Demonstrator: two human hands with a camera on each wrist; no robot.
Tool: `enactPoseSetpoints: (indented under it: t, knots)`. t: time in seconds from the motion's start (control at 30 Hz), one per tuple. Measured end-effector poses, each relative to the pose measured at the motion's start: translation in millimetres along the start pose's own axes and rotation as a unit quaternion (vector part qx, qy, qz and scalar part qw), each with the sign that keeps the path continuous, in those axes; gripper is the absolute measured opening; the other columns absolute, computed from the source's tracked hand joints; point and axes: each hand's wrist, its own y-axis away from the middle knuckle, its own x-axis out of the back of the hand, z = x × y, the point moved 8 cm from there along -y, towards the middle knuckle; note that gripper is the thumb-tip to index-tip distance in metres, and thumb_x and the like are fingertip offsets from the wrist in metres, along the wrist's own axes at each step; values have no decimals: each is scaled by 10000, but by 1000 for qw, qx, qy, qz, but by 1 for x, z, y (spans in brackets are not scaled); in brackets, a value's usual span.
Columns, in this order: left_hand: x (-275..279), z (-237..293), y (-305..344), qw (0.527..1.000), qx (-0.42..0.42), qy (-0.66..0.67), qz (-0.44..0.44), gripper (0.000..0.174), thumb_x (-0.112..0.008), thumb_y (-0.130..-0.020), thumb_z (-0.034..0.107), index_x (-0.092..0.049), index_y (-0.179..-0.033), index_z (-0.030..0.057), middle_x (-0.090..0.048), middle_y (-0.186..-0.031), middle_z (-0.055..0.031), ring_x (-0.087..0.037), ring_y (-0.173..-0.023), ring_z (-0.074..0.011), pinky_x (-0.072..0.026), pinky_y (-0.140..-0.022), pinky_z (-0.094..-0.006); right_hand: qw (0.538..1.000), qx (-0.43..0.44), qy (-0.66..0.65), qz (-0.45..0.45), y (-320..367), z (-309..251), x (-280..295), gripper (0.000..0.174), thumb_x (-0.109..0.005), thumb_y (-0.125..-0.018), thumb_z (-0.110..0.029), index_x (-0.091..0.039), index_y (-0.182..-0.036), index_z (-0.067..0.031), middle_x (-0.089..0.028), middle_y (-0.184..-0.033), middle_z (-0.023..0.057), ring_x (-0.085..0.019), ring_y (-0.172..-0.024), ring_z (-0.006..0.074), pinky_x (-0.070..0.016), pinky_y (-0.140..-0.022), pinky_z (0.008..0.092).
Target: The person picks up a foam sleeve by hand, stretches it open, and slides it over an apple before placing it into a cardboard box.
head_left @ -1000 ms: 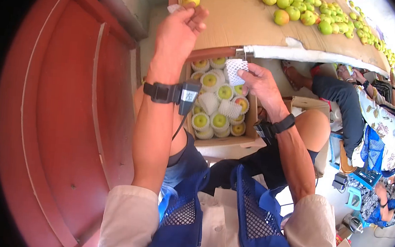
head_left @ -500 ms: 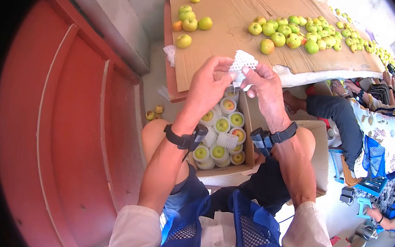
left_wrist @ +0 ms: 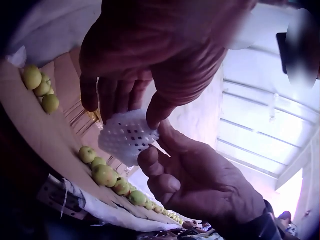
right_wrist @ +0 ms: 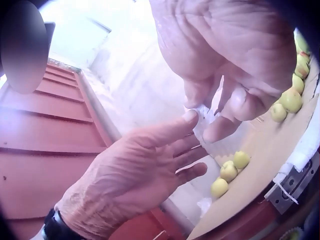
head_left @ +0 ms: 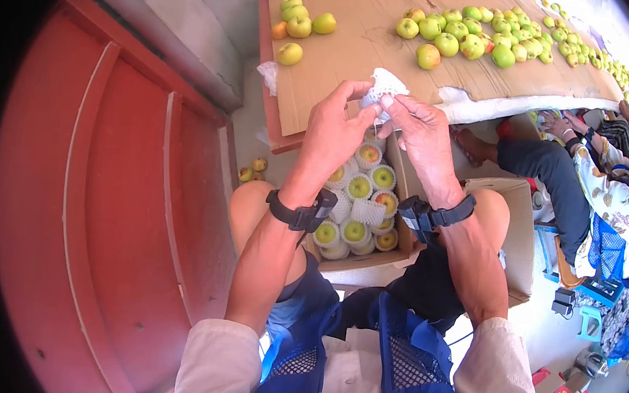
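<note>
a red door (head_left: 107, 202) fills my left side. ahead, the worktop (head_left: 354, 67) is covered in brown cardboard and carries loose apples (head_left: 452, 41), a wide scatter to the right and a few near its left end. below its near edge, between my knees, an open box (head_left: 368, 263) is packed with wrapped apples (head_left: 358, 200), each sitting in a white foam sleeve.

above the box, level with the worktop edge, both sets of fingers meet on one net (head_left: 380, 89), a white foam mesh sleeve. my left fingers (head_left: 344, 103) are curled in, thumb and fingertips pinching the net's left side. my right fingers (head_left: 410, 112) pinch its right side, thumb under and forefinger over. the net (left_wrist: 127, 137) hangs in the air between them, touching nothing else, with no fruit in it that i can see.
</note>
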Motion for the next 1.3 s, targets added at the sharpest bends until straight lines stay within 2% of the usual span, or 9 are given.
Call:
enactPoseSetpoints:
  t: [0.2,0.3,0.37,0.43,0.67,0.77,1.07,1.23,1.3]
  knots:
    - [0,-12,-1,1000,4,-14,7,309,-618,-970,94,-632,-1265,4,-710,-1140,-75,-629,-980,-119,-497,-894,-298,1000,-2,27,7,5,-1,1,232,-667,-980,-177,-733,-1071,27,-708,-909,41,-616,-662,96,-478,-619,229]
    - [5,-20,0,999,30,14,33,253,-562,-970,71,-648,-1193,-10,-718,-1047,-134,-684,-863,-179,-561,-770,-321,999,-10,26,19,8,-1,0,239,-639,-996,-187,-700,-1094,22,-706,-908,49,-621,-619,108,-453,-571,225]
    - [7,-21,1,992,55,105,46,241,-506,-998,56,-650,-1178,-10,-701,-997,-83,-647,-809,-119,-552,-699,-274,1000,-12,9,25,8,-1,0,244,-615,-1009,-196,-677,-1112,16,-705,-909,55,-626,-596,115,-433,-534,221]
    - [8,-30,0,980,109,162,38,244,-494,-1011,63,-636,-1196,-11,-696,-1036,-76,-657,-864,-133,-552,-766,-286,998,-41,-48,29,6,4,4,215,-600,-1035,-247,-613,-1116,-49,-704,-946,50,-655,-615,104,-319,-441,191]
    - [-3,-47,3,891,212,401,-23,252,-458,-1053,102,-556,-1255,-11,-660,-1166,-111,-657,-1032,-192,-554,-926,-361,990,-60,-121,46,4,9,12,246,-526,-1056,-232,-580,-1154,-13,-686,-880,71,-617,-559,126,-328,-426,216]
    - [-8,-44,0,873,199,446,-13,225,-465,-1042,110,-588,-1208,19,-666,-1085,-69,-641,-990,-148,-533,-877,-324,980,-86,-176,21,0,22,14,233,-543,-1054,-235,-585,-1105,-11,-643,-825,35,-551,-517,100,-312,-413,214]
    - [1,-24,-2,960,94,263,23,237,-433,-1033,38,-554,-1224,-31,-664,-1124,-126,-637,-990,-133,-519,-855,-271,982,-98,-164,11,3,14,14,277,-627,-1022,-297,-660,-1077,-28,-614,-842,-12,-448,-511,21,-283,-418,191]
    - [5,-25,-3,957,83,273,51,255,-428,-1022,23,-546,-1242,-31,-663,-1119,-135,-636,-989,-146,-522,-850,-282,997,-17,-38,-61,13,-20,-10,298,-715,-956,-181,-653,-1178,8,-639,-891,-7,-607,-751,89,-510,-671,249]
    - [9,-25,-4,958,89,264,73,259,-428,-1018,17,-544,-1245,-33,-663,-1119,-141,-636,-990,-151,-522,-855,-285,996,37,34,-70,12,-17,-12,282,-709,-946,-136,-648,-1179,11,-645,-896,-3,-618,-813,100,-518,-735,272]
